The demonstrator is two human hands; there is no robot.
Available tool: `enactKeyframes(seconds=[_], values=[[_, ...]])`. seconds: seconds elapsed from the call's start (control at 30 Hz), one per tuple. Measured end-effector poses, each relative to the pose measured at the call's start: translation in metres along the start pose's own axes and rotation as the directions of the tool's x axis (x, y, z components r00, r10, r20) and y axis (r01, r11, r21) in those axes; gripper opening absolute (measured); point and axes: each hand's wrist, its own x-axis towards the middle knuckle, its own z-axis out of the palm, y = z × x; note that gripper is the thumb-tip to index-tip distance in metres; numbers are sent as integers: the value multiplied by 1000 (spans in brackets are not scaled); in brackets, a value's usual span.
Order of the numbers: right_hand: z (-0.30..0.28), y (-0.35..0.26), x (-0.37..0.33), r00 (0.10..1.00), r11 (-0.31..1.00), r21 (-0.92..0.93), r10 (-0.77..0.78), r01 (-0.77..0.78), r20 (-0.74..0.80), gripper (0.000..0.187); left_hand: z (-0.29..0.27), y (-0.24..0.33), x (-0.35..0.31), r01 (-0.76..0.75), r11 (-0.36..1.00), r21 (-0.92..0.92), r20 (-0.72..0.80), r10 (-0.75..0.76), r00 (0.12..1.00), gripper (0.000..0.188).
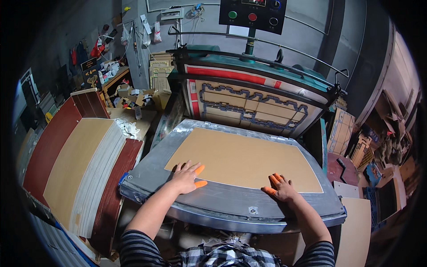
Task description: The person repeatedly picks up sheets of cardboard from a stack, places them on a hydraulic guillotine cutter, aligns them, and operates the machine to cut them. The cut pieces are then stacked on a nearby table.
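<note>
A large brown cardboard sheet [249, 158] with a pale edge lies flat on the grey metal bed [209, 196] of a die-cutting press. My left hand [186, 177] rests on the sheet's near left corner, its fingers spread. Near the front edge, toward the right, my right hand [281, 188] touches the sheet with its fingers stretched out. Orange finger covers show on some fingers of both hands. Beyond the sheet, the upright platen carries a cutting die [253, 107] with dark foam along its winding outline.
At the left, a tall stack of cardboard sheets [80, 164] stands beside dark red boards [118, 187]. A control panel [252, 17] with coloured buttons hangs over the press. More sheets [354, 231] lie low at the right, near a blue crate [372, 209].
</note>
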Motion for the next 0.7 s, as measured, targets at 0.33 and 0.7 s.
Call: enactKeyframes(seconds=[0.33, 0.7], values=[[1, 9, 2, 995, 994, 33, -100, 100, 5, 86, 11, 1, -8, 15, 997, -70, 46, -12, 999, 78], [-8, 16, 14, 996, 996, 65, -64, 60, 68, 85, 6, 53, 10, -164, 985, 54, -6, 164, 986, 79]])
